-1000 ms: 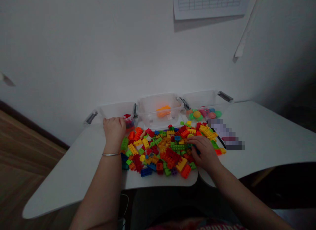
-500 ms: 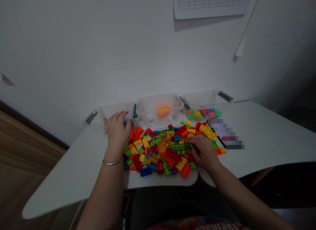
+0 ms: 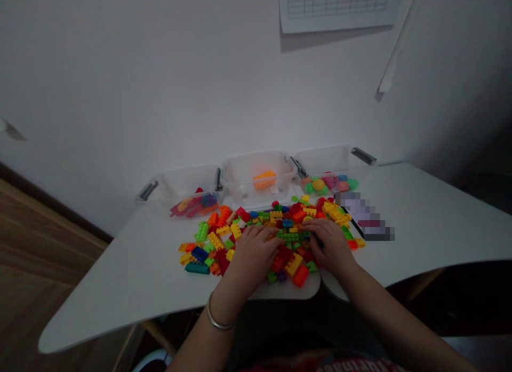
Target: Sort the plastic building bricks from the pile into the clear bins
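Observation:
A heap of colourful toy building bricks [image 3: 218, 241] lies on the white table. My left hand [image 3: 256, 255] is over the middle of the heap, palm down, fingers stretched out and slightly apart. Its fingertips come near the left end of a long green brick [image 3: 290, 237]. At the right side of the heap, my right hand [image 3: 331, 248] has its fingers curled around a dark blue brick [image 3: 319, 241], mostly hidden by the hand. Red bricks [image 3: 282, 257] and a yellow-orange brick [image 3: 294, 265] lie between the hands, towards the front.
Three clear plastic bins stand along the wall: a left bin [image 3: 188, 176] with red and blue pieces, a middle bin [image 3: 240, 167] with an orange piece [image 3: 264, 179], and a right bin [image 3: 326, 159] with coloured balls. A blurred-out tablet-like device [image 3: 364, 217] lies on the right of the table [image 3: 432, 217].
My left hand has moved from the left bin to the right and nearer, over the heap, uncovering the bin's pieces and the heap's left edge. My right hand stays in place.

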### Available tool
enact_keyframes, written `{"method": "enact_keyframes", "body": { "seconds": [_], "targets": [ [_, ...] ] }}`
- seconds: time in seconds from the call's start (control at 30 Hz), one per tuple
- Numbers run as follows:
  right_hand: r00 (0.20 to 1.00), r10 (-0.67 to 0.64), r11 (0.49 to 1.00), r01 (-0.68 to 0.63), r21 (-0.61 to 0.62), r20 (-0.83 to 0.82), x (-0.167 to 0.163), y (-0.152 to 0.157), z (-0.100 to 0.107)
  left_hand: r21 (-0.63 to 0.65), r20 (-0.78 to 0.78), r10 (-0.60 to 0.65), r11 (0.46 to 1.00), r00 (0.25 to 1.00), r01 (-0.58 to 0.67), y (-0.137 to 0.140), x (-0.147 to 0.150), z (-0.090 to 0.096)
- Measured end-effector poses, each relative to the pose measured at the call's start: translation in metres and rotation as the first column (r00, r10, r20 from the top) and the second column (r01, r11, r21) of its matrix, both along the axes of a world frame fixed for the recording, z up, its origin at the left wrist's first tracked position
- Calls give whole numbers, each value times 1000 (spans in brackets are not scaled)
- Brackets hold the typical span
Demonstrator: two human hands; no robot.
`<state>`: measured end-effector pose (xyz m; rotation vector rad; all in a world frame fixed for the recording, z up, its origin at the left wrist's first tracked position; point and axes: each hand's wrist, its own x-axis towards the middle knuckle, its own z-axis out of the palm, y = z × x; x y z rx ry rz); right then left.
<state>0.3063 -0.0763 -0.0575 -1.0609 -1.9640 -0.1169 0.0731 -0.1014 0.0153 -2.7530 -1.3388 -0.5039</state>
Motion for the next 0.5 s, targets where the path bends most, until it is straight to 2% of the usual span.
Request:
{"method": "enact_keyframes", "body": {
  "seconds": [0.3, 0.5],
  "targets": [
    [1000, -29, 999, 29, 14, 5, -1, 3, -1, -101, -47, 61, 993, 997, -65, 2, 1, -5],
    [994, -105, 994, 104, 30, 33, 0, 3, -1, -91, -58, 64, 994, 996, -69, 6, 2, -9]
  ]
}}
